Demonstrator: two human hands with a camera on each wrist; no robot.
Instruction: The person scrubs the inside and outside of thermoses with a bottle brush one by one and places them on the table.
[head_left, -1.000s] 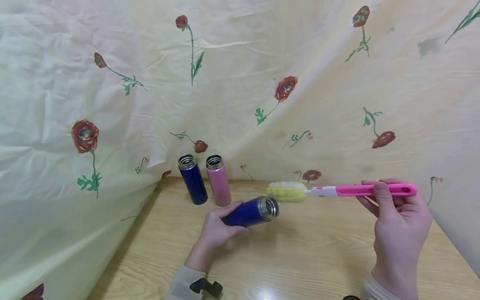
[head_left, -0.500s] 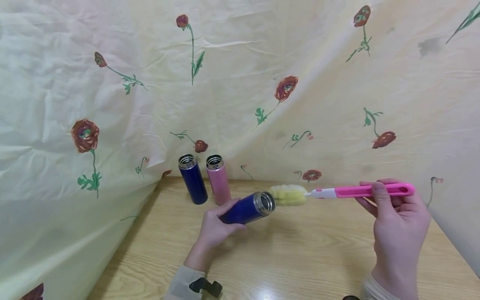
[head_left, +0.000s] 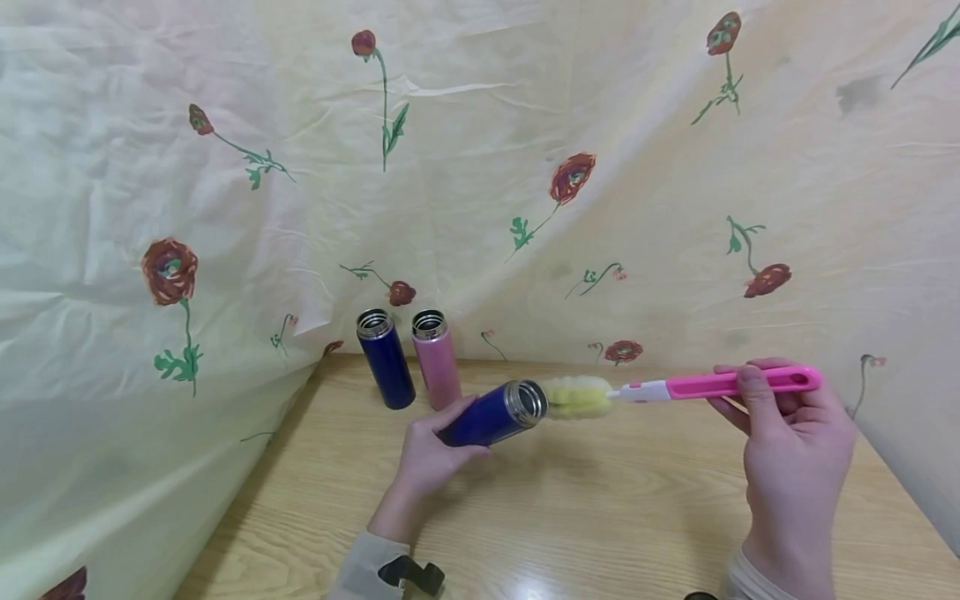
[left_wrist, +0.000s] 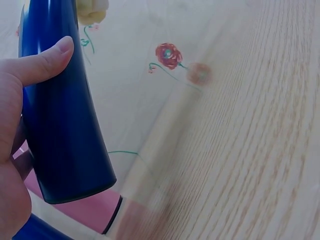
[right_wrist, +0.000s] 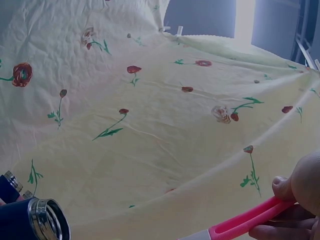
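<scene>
My left hand [head_left: 431, 454] grips a dark blue metal flask [head_left: 483, 419], tilted with its open steel mouth toward the right. In the left wrist view the thumb lies across the side of this flask [left_wrist: 65, 125]. A bottle brush [head_left: 705, 385] with a pink and white handle is held by my right hand [head_left: 798, 454] around the handle. Its pale yellow sponge head [head_left: 579, 397] is level with the flask's mouth, right beside the rim; whether they touch I cannot tell. The right wrist view shows the pink handle [right_wrist: 250, 220] and the flask's open mouth [right_wrist: 50, 220].
Behind my left hand, a second blue flask [head_left: 387, 362] and a pink flask [head_left: 437, 364] stand upright, both without lids. A wooden table [head_left: 585, 517] lies below. Flower-printed cloth [head_left: 465, 208] hangs at the back and sides. A dark round object [head_left: 702, 595] shows at the bottom edge.
The blue flask has shifted slightly left and up, its mouth turning upward a little. The brush has moved slightly down and its sponge head now sits to the right of the flask's mouth.
</scene>
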